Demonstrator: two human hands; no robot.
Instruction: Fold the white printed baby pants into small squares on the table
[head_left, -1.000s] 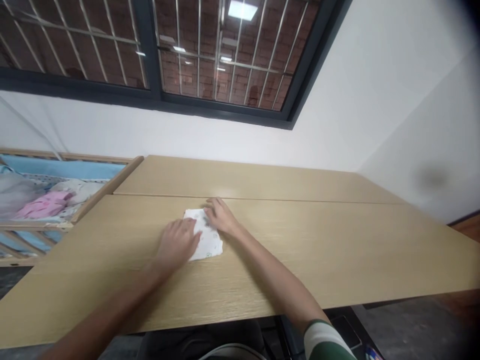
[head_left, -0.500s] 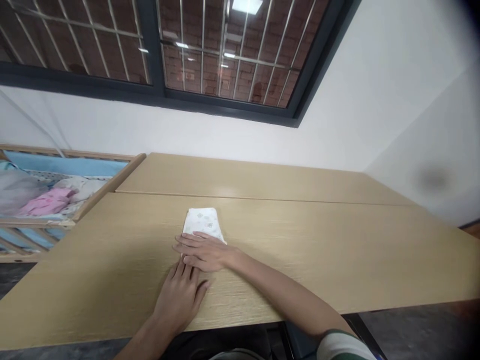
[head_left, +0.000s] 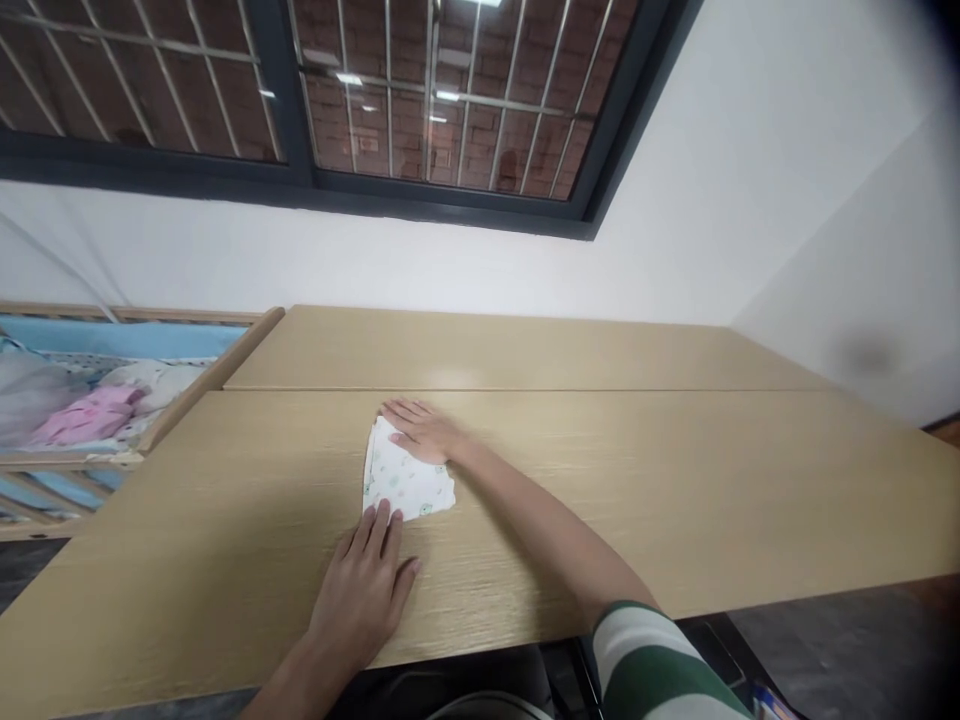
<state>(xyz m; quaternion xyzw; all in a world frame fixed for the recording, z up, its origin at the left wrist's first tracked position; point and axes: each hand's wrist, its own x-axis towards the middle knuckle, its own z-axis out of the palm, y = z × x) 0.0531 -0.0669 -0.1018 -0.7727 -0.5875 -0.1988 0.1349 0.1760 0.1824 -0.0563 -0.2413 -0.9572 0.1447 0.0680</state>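
A small folded white cloth (head_left: 409,485) with a faint green print lies flat on the light wooden table (head_left: 637,480). The fingertips of my left hand (head_left: 364,580) rest on its near left edge, fingers stretched out and the thumb apart. My right hand (head_left: 421,430) lies flat over the cloth's far edge, palm down with the fingers extended to the left. It covers the far right part of the cloth. Neither hand grips anything.
A wooden crib (head_left: 180,405) with blue lining stands against the table's left end, holding pink cloth (head_left: 94,412) and white bedding. Behind the table are a white wall (head_left: 465,270) and a dark-framed barred window (head_left: 450,200). A seam runs along the tabletop.
My right hand has slid away from me, from the cloth's near part to its far edge, uncovering more of the print. My left hand stays in place. The view has shifted slightly.
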